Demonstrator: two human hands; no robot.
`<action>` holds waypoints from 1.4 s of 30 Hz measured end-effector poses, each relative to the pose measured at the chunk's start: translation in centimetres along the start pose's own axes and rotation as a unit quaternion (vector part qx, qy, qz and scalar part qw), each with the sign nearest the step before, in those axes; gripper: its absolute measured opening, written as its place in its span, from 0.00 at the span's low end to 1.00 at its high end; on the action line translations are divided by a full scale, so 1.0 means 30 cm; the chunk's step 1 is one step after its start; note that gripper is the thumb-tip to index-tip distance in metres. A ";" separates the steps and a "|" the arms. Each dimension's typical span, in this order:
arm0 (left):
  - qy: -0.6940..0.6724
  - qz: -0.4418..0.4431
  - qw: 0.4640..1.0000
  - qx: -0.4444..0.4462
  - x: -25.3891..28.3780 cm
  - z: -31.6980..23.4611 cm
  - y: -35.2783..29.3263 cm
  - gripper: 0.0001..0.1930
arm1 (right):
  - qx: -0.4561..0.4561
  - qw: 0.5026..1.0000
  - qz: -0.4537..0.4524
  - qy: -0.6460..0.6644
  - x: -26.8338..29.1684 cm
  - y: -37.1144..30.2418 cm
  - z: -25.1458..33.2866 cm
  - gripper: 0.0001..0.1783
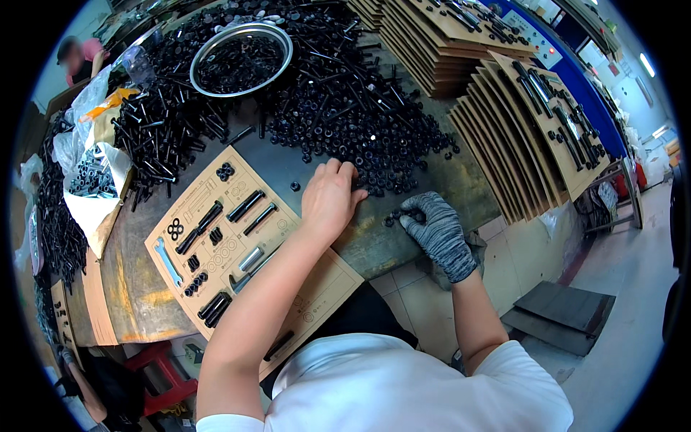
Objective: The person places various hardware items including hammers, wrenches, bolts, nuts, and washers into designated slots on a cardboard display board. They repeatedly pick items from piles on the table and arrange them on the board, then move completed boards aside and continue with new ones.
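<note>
My left hand is bare, its fingers curled down at the near edge of a heap of black nuts; what lies under the fingertips is hidden. On my right hand is a grey knit glove. Its thumb and fingers close around a few small black nuts near the table's front edge. Below my left forearm lies a printed cardboard sheet, overhanging the table edge. It carries black bolts, nuts, washers, a light blue wrench and a silver cylinder.
Loose black bolts heap across the back, with a round metal pan among them. A white bag of silver parts sits left. Stacked cardboard sheets with hardware rise at right. A red stool stands below left; a person is far left.
</note>
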State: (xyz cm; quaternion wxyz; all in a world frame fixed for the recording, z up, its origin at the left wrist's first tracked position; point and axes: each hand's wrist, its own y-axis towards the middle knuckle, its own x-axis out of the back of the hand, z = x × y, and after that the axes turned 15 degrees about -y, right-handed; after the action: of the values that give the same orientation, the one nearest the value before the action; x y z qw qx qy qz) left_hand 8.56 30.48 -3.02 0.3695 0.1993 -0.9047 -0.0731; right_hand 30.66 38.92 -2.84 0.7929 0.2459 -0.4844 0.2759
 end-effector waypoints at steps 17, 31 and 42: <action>-0.025 0.027 0.999 -0.030 0.031 0.030 -0.064 0.09 | 0.029 0.998 -0.004 0.059 0.020 -0.013 0.032 0.13; -0.098 -0.073 0.987 0.102 0.467 -0.062 -0.338 0.10 | 0.178 0.984 -0.008 -0.025 -0.043 0.020 0.094 0.13; -0.079 -0.187 0.957 0.207 0.624 -0.039 -0.677 0.12 | 0.291 0.949 0.091 -0.074 -0.192 0.355 0.394 0.12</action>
State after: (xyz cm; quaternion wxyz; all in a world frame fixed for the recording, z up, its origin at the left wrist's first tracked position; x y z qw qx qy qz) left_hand 3.47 4.26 4.12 0.2274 0.4308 -0.8728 0.0321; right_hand 13.80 37.73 -1.91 0.6201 0.4407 -0.4609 0.4570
